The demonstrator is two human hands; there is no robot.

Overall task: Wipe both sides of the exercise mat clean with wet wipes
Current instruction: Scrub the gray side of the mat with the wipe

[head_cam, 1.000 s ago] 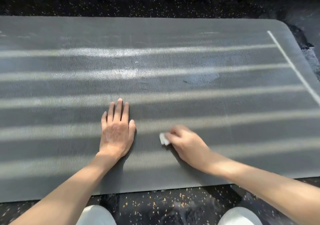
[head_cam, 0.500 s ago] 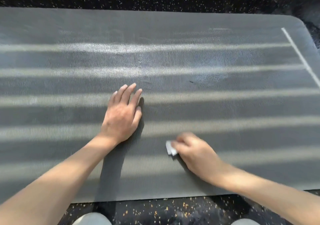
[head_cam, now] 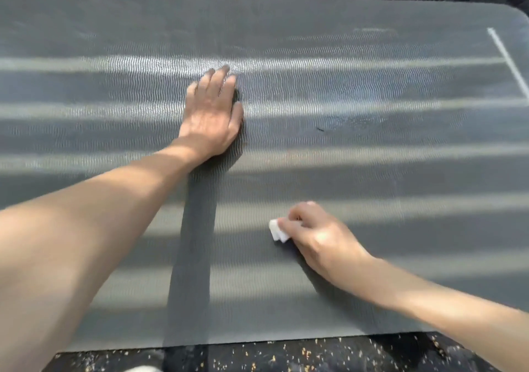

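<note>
A grey ribbed exercise mat (head_cam: pixel 372 171) lies flat on the floor and fills most of the view, crossed by bands of sunlight. My left hand (head_cam: pixel 213 113) lies flat on the mat's middle, fingers straight and pointing away from me. Nearer to me and to the right, my right hand (head_cam: pixel 317 237) holds a small folded white wet wipe (head_cam: pixel 277 230) against the mat; only the wipe's left end shows past my fingers. A small dark mark (head_cam: pixel 320 129) sits on the mat to the right of my left hand.
Black rubber floor with pale specks (head_cam: pixel 286 357) surrounds the mat at the near and far edges. A white line (head_cam: pixel 508 62) runs across the mat near its rounded right end. A bit of white (head_cam: pixel 143 368) shows at the bottom edge.
My left hand has slid farther away from me across the mat. My right hand with the wipe has moved slightly toward me and to the right. The view has shifted forward.
</note>
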